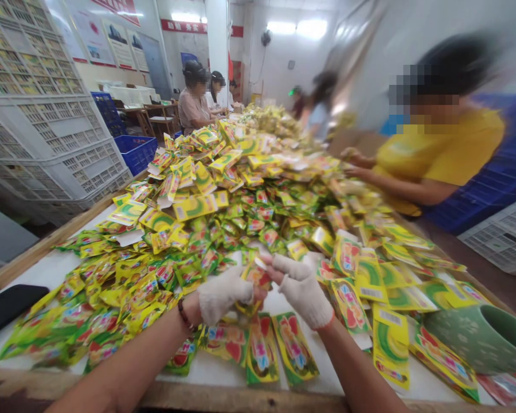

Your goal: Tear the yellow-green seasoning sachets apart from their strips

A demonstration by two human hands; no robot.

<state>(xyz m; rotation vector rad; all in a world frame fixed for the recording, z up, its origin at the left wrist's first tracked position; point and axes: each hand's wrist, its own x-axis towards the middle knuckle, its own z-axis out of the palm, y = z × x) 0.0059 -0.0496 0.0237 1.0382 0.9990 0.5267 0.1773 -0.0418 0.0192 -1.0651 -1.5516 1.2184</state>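
Note:
Near the front of the table, my left hand (223, 293), in a white fingerless glove, is closed around a small yellow and red candy box (257, 276). My right hand (304, 289), gloved the same way, has its fingers pinched at the box's upper end, where a white flap shows. Motion blurs the fingertips a little. Below my hands, a few green and yellow candy packets (261, 350) lie flat. Flat yellow cartons (372, 276) are spread to the right of my right hand. Shiny candy packets (141, 289) are heaped to the left.
A large pile of yellow cartons (198, 175) fills the table's middle. A black phone (12, 307) lies at left, a green flowered cup (468, 335) at right. White crates (55, 120) are stacked on the left. A person in yellow (442, 149) works on the right; others sit farther back.

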